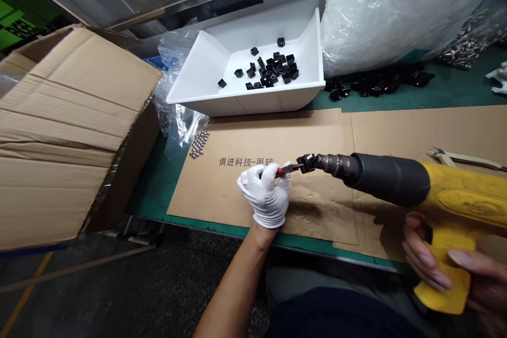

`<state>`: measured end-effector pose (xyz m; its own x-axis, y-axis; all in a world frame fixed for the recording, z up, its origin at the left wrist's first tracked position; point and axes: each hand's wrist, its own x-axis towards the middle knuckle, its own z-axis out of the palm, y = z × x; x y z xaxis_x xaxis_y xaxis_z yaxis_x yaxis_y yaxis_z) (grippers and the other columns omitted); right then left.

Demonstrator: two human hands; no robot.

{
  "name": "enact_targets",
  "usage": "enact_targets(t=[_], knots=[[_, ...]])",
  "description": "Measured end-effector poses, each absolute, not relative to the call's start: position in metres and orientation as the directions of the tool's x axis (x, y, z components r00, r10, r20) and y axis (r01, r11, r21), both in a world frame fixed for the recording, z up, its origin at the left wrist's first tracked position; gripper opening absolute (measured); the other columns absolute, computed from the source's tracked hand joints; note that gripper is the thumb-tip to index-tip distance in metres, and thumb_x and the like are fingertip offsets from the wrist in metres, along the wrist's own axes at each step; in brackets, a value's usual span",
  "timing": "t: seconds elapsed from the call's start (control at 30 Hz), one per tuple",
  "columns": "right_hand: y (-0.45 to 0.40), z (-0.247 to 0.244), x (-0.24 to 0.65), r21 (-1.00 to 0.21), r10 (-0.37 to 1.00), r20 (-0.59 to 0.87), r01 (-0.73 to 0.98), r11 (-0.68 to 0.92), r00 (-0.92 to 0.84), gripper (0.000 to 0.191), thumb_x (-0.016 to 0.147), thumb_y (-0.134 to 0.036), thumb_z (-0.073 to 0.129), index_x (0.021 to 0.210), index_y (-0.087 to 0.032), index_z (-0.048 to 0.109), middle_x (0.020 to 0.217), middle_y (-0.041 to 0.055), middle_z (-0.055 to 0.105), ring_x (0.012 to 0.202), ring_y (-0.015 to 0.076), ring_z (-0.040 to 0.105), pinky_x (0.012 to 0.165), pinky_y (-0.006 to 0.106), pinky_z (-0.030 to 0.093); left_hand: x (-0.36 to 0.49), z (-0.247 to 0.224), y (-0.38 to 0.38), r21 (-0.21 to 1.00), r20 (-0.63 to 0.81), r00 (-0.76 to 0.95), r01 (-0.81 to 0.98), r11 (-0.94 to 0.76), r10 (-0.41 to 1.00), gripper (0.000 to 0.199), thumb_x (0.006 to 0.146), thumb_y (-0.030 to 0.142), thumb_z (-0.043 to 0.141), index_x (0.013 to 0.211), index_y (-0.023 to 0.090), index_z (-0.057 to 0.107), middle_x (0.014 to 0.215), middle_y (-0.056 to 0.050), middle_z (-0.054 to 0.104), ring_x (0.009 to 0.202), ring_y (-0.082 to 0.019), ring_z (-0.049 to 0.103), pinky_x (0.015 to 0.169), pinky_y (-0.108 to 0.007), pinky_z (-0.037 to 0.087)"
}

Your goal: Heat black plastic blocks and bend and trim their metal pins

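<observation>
My left hand (264, 195), in a white cotton glove, pinches a small red-handled metal tool (283, 171). The tool's tip reaches a small black part (306, 163) on the metal nozzle of a yellow-and-black power tool (396, 182). My bare right hand (431, 259) wraps around the tool's yellow grip at the lower right. The exact kind of power tool cannot be told. Both hands are above a flattened cardboard sheet (317, 137) printed with Chinese characters. The gloved fingers hide part of the red handle.
A white plastic tray (245, 100) holds several black parts. Steel balls (199, 143) lie on the cardboard. At the left stands a large cardboard box (67, 127). Bubble wrap (396, 10) rises behind the tray, with black parts (376, 82) on the green bench mat (455, 82). Pliers (463, 158) lie right.
</observation>
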<state>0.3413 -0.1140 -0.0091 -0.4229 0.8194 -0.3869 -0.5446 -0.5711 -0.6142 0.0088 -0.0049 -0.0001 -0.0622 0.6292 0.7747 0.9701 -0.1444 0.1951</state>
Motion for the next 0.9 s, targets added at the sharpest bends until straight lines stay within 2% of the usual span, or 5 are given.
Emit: enact_targets(t=[0.47, 0.77, 0.83, 0.9], knots=[[-0.116, -0.007, 0.340, -0.579, 0.811, -0.424, -0.568, -0.585, -0.403, 0.041, 0.082, -0.041, 0.059, 0.121, -0.030, 0.061, 0.076, 0.0093, 0.058, 0.050, 0.0181, 0.048, 0.045, 0.035, 0.037, 0.010, 0.002, -0.005, 0.183, 0.772, -0.064, 0.975, -0.125, 0.633, 0.020, 0.084, 0.034, 0.075, 0.097, 0.025, 0.062, 0.088, -0.007, 0.060, 0.082, -0.023, 0.052, 0.079, -0.038, 0.039], [-0.113, -0.013, 0.337, -0.555, 0.815, -0.407, -0.597, -0.579, -0.413, 0.041, 0.082, -0.039, 0.065, 0.121, -0.028, 0.062, 0.079, 0.0060, 0.061, 0.053, 0.0164, 0.051, 0.050, 0.032, 0.044, 0.000, 0.002, -0.008, 0.144, 0.768, -0.041, 0.984, -0.110, 0.639, 0.019, 0.084, 0.031, 0.076, 0.097, 0.023, 0.065, 0.089, -0.008, 0.062, 0.084, -0.023, 0.054, 0.077, -0.038, 0.041], [-0.110, -0.015, 0.329, -0.531, 0.834, -0.372, -0.643, -0.552, -0.408, 0.043, 0.083, -0.038, 0.067, 0.124, -0.026, 0.062, 0.081, 0.0060, 0.063, 0.054, 0.0149, 0.053, 0.050, 0.029, 0.045, -0.003, 0.005, -0.008, 0.183, 0.767, -0.047, 0.972, -0.147, 0.640, 0.014, 0.084, 0.030, 0.075, 0.093, 0.023, 0.067, 0.087, -0.007, 0.063, 0.082, -0.022, 0.055, 0.077, -0.038, 0.042], [-0.110, -0.009, 0.316, -0.484, 0.850, -0.313, -0.700, -0.526, -0.423, 0.045, 0.081, -0.034, 0.072, 0.123, -0.022, 0.064, 0.082, 0.0057, 0.066, 0.052, 0.0114, 0.053, 0.049, 0.023, 0.044, 0.010, 0.003, 0.001, 0.342, 0.733, -0.124, 0.917, -0.205, 0.669, 0.015, 0.087, 0.033, 0.073, 0.096, 0.021, 0.068, 0.091, -0.006, 0.065, 0.085, -0.021, 0.059, 0.079, -0.038, 0.047]])
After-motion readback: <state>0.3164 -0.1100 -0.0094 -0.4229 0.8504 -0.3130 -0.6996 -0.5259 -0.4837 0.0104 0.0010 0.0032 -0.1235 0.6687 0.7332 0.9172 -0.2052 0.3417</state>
